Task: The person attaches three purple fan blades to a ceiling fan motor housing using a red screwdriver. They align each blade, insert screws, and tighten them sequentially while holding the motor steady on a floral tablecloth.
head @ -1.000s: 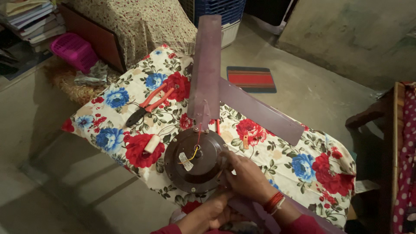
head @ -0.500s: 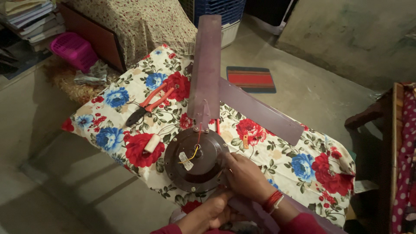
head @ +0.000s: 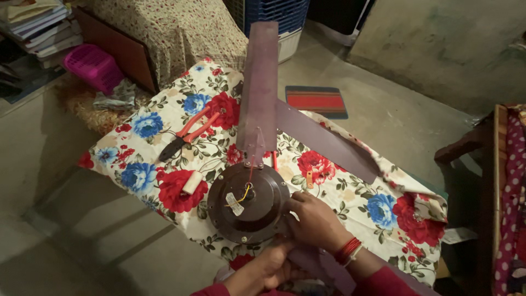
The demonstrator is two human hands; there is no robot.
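Little is shifting since the earlier frames: the right hand (head: 316, 222) is still pressing its fingers against the rim of the brown fan motor (head: 249, 203), while the left hand (head: 263, 271) is gripping a fan blade (head: 318, 263) at the motor's near edge. The motor is lying on the floral-clothed counter (head: 164, 159), another blade (head: 258, 93) pointing away, red-handled pliers (head: 189, 131) nearby.

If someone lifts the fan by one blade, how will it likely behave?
The fan probably feels heavy at its round motor. Its long thin blade may flex. It overhangs the table edge, so it might tip without both hands.
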